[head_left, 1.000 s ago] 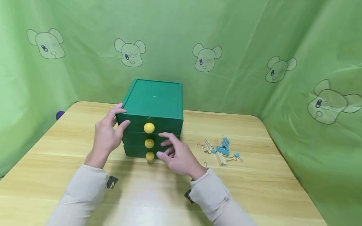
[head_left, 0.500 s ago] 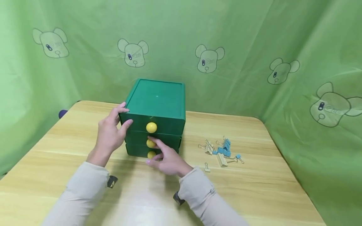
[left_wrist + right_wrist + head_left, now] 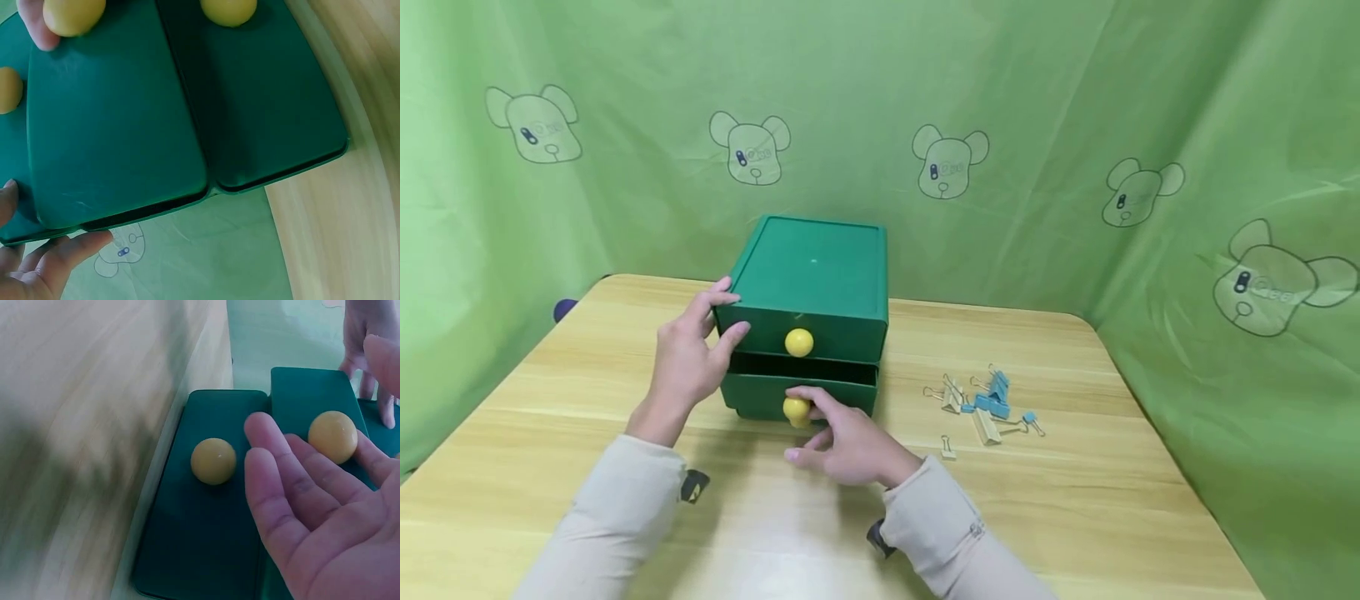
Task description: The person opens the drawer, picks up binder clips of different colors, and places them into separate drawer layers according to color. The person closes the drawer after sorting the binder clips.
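Gap: narrow dark slot along the upper edge of the projecting middle drawer [image 3: 752, 396], roofed by the top drawer [image 3: 850, 337].
Left front corner: occupied by the left grip [image 3: 685, 358].
Front right: barred low down by the right grip [image 3: 853, 446], a finger over the yellow knob [image 3: 795, 410].
Bottom drawer [image 3: 194, 544]: overhung by the middle one.
Right flank: bare desk [image 3: 910, 354] between cabinet [image 3: 812, 258] and binder clips [image 3: 991, 407].
Foreground: open desk between the sleeves [image 3: 621, 492].
Rear: green curtain [image 3: 1015, 237] beyond the desk.

Wood-grain table [image 3: 1075, 500]: green drawer unit [image 3: 812, 267]; beige, blue binder clips [image 3: 992, 407].
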A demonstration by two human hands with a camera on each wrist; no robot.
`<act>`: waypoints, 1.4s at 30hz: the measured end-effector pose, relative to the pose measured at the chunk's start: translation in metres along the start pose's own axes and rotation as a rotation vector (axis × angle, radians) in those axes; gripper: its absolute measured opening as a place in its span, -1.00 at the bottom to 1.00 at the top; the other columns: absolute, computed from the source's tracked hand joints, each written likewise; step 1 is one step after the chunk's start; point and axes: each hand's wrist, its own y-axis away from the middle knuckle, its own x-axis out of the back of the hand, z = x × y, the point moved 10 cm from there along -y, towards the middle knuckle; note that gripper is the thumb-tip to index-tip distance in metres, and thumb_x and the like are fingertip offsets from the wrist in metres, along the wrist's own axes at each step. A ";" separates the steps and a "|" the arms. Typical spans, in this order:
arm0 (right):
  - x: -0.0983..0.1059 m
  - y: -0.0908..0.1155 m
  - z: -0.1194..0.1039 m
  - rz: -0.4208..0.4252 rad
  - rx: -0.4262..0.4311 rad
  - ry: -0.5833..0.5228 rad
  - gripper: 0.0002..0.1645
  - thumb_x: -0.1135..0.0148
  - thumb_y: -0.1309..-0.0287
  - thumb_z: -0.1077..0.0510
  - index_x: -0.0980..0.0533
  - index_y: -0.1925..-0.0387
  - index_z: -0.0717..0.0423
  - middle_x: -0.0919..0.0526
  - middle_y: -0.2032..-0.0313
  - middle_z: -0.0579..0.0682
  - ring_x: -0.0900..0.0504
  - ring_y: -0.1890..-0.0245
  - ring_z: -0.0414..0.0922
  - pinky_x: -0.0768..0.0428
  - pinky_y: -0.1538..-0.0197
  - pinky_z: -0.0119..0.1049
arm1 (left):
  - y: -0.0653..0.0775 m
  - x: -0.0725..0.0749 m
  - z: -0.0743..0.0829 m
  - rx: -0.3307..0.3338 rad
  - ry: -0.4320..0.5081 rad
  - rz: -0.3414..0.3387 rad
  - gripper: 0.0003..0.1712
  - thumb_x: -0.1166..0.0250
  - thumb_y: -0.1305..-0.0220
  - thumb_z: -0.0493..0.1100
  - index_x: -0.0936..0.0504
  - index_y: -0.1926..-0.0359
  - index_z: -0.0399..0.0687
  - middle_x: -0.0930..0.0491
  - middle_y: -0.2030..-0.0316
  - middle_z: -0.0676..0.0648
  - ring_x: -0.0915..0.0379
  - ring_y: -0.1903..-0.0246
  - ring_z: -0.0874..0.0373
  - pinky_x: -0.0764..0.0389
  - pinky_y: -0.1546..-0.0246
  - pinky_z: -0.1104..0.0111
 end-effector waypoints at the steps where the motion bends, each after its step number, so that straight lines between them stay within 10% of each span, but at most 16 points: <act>1: -0.001 0.002 -0.001 -0.003 0.005 0.001 -0.22 -0.37 -0.17 0.02 -0.23 -0.36 -0.27 -0.50 -0.15 0.07 -0.65 0.24 -0.32 -0.59 0.16 -0.33 | -0.001 0.000 0.000 0.008 0.002 -0.009 -0.62 -0.35 -0.21 -0.36 -0.50 -0.05 -0.28 -0.40 -0.28 -0.20 -0.42 -0.07 -0.34 -0.48 -0.03 -0.05; 14: -0.024 0.034 -0.020 -0.100 0.064 0.104 -0.24 -0.38 -0.16 0.00 -0.24 -0.33 -0.21 -0.56 -0.14 -0.07 -0.64 0.14 -0.30 -0.55 -0.02 -0.33 | -0.008 0.004 -0.008 0.202 0.035 -0.207 -0.62 -0.32 -0.26 -0.30 -0.56 -0.10 -0.23 -0.34 -0.34 -0.09 -0.39 -0.13 -0.30 -0.67 0.39 0.28; 29: -0.035 0.057 -0.020 -0.127 0.040 0.125 -0.22 -0.38 -0.15 -0.02 -0.23 -0.34 -0.26 -0.53 -0.14 -0.18 -0.62 0.12 -0.33 -0.53 -0.03 -0.36 | -0.009 0.002 -0.001 0.181 0.040 -0.231 -0.62 -0.33 -0.24 -0.32 -0.57 -0.09 -0.28 -0.35 -0.33 -0.13 -0.41 -0.10 -0.32 -0.67 0.41 0.35; 42: -0.019 0.068 -0.050 -0.050 0.192 0.248 -0.34 -0.31 -0.22 -0.01 -0.32 -0.31 -0.06 -0.69 0.09 -0.17 -0.62 0.22 -0.43 -0.53 0.04 -0.50 | -0.009 0.004 -0.003 0.179 0.070 -0.224 -0.61 -0.32 -0.25 -0.32 -0.55 -0.10 -0.28 -0.33 -0.34 -0.14 -0.38 -0.12 -0.35 -0.66 0.43 0.30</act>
